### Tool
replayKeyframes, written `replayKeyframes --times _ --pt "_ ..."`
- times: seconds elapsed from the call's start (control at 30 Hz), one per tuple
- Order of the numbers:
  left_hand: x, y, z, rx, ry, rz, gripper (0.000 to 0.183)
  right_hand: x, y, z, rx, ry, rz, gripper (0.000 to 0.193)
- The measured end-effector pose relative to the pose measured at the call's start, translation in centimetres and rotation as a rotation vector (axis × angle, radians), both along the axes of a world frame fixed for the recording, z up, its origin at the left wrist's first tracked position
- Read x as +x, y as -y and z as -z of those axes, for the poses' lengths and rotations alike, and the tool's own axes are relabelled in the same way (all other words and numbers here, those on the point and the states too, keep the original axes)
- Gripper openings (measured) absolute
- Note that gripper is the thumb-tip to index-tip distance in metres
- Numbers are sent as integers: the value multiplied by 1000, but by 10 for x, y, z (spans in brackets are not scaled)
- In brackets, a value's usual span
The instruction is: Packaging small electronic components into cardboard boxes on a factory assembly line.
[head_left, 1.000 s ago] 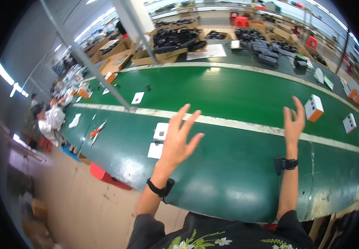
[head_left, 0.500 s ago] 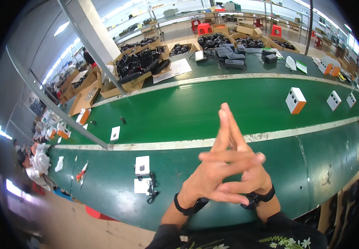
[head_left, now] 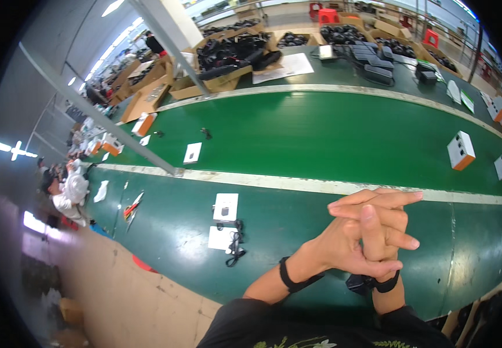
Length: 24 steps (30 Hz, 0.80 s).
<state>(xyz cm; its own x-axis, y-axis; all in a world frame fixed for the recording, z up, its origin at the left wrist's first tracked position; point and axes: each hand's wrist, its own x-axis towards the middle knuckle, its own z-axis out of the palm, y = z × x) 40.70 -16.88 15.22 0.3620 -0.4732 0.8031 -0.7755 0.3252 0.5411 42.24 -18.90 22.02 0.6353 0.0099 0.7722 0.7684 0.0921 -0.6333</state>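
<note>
My left hand (head_left: 339,246) and my right hand (head_left: 394,223) are clasped together above the near green tabletop, their fingers interlaced. Several fingertips stick out at the sides of the clasp. I see nothing held between the palms, though their inner sides are hidden. Dark bands circle both wrists; a black device (head_left: 360,283) sits by the right one. To the left of my hands, on the table, lie a small white box (head_left: 226,206), a white card (head_left: 220,236) and a coiled black cable (head_left: 236,250). Neither hand touches them.
A green conveyor belt (head_left: 297,136) runs beyond a pale rail (head_left: 274,182). White-and-orange boxes (head_left: 461,152) stand on it at right; a white packet (head_left: 193,152) lies at left. Red-handled pliers (head_left: 132,209) rest on the near table. A metal post (head_left: 169,46) rises at left. Black adapters (head_left: 372,61) lie behind.
The raised fingers, steepled upward before, have folded down into the clasp. My hands sit further right in view, and the whole scene has shifted right and tilted.
</note>
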Motion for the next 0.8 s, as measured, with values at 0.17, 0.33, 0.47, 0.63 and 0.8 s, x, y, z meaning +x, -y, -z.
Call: replayKeyframes --times 0.17,0.33,0.47,0.63,0.8 --pt "-12 -10 -13 -48 -147 -210 41 -35 10 -2 -115 -127 231 84" --pt "-43 -34 -56 531 143 -490 115 -33 162 25 -42 -156 377 111" --pt "-73 -6 -46 273 79 198 89 -82 139 17 -182 -172 -623 118" --pt "-115 -10 -38 427 138 91 83 -115 105 40 7 -92 -641 118" --pt "-35 83 -43 -925 869 -393 77 -67 117 39 -299 358 -1340 98"
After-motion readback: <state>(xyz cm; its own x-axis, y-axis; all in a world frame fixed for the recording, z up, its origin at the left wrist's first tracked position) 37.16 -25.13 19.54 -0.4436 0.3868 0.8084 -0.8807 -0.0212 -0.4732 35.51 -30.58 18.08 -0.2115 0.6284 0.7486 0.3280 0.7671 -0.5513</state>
